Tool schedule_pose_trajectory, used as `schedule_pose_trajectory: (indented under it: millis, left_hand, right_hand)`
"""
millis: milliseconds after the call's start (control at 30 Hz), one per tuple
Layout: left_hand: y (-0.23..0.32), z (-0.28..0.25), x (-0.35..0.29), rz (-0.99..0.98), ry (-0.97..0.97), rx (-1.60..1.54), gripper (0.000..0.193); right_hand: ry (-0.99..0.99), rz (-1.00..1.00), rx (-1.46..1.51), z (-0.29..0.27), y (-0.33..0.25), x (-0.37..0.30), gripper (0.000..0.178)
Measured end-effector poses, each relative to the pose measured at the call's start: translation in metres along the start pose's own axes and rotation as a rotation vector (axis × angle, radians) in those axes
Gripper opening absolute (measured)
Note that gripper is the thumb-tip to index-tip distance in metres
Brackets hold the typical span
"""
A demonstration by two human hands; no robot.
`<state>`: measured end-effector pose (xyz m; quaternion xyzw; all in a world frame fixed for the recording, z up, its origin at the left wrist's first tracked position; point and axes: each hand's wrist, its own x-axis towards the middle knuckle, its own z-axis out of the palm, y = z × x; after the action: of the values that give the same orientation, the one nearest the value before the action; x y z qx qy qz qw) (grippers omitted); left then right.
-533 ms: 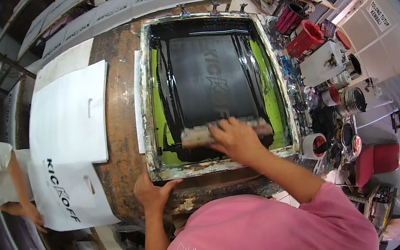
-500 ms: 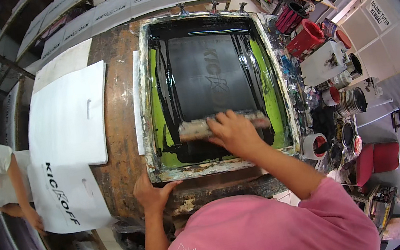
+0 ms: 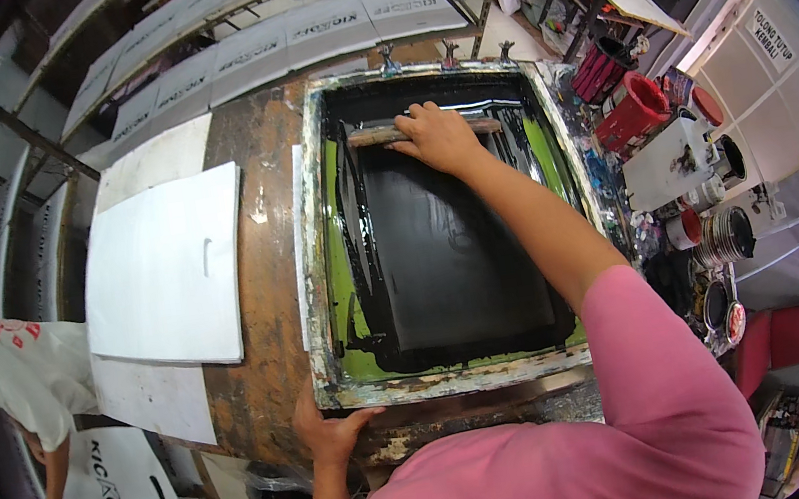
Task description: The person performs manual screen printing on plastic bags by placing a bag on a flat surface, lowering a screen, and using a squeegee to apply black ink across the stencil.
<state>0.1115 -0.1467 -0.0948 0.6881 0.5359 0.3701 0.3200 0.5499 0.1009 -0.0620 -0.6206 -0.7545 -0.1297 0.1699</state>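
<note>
A screen printing frame (image 3: 458,384) with a paint-crusted wooden rim lies on the worn wooden table in front of me. Its mesh is green at the sides and coated with glossy black ink (image 3: 453,273) across the middle. Near the frame's far end, my right hand (image 3: 440,135) grips a long wooden-handled squeegee (image 3: 367,139), which lies crosswise on the mesh. My left hand (image 3: 328,433) holds the frame's near left corner, thumb stretched along the near edge and fingers partly hidden. A sheet edge (image 3: 302,252) shows beside the frame's left side.
White bags with a handle slot lie stacked (image 3: 165,270) on the left. Beyond them, a person (image 3: 32,369) holds a printed bag (image 3: 118,488). Racks of printed bags (image 3: 321,33) stand at the back. Ink pots and a red bucket (image 3: 630,118) crowd the right; clamps (image 3: 448,54) line the frame's far edge.
My right hand has pushed the squeegee from the near end of the mesh to the far end. The person at left has taken the printed bag off the table. My left hand stays at the corner.
</note>
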Motion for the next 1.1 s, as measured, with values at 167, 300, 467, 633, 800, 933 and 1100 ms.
schedule_pose_trajectory:
  millis: [167, 300, 467, 633, 800, 933, 1100]
  left_hand:
    - [-0.003, 0.006, -0.003, 0.008, 0.029, -0.082, 0.101]
    - [-0.006, 0.004, -0.003, 0.080, 0.054, 0.050, 0.103]
    - [-0.013, 0.011, -0.002, 0.151, 0.113, -0.042, 0.103]
    - [0.000, 0.011, 0.002, -0.035, 0.020, -0.235, 0.097]
    - [0.067, -0.013, 0.018, 0.036, 0.134, -0.389, 0.097]
    - [0.114, -0.022, 0.051, 0.154, 0.254, -0.588, 0.104]
    - [0.098, -0.001, 0.089, 0.018, 0.123, -0.082, 0.115]
  right_hand:
    - [-0.167, 0.035, 0.046, -0.023, 0.008, 0.015, 0.048]
    - [-0.312, 0.068, 0.212, -0.086, -0.029, -0.027, 0.050]
    - [-0.480, 0.127, 0.356, -0.176, -0.123, -0.168, 0.051]
    - [-0.334, 0.129, 0.276, -0.211, -0.174, -0.226, 0.041]
    - [-0.126, 0.088, 0.029, -0.252, -0.194, -0.217, 0.038]
    - [0.194, 0.104, -0.054, -0.297, -0.187, -0.167, 0.036]
    - [0.327, 0.055, -0.085, -0.327, -0.162, -0.108, 0.032]
